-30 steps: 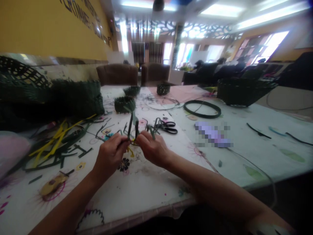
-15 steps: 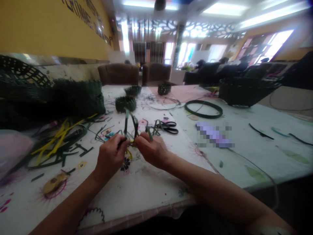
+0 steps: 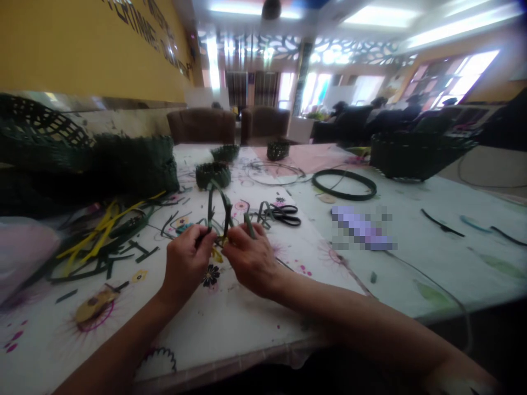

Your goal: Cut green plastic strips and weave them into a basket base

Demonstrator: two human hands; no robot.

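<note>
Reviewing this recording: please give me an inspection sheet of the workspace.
Surface: table with a pale, flower-patterned top.
Job's things: green strips arching up at the hands; small basket beyond.
Clutter: yellow strips, green offcuts, black-handled scissors, pixelated lilac item.
Hands: left hand and right hand close together, both closed on green strips.
Cables: thin cord from near the lilac item towards the table edge.
Surroundings: yellow wall left, brown chairs behind.
</note>
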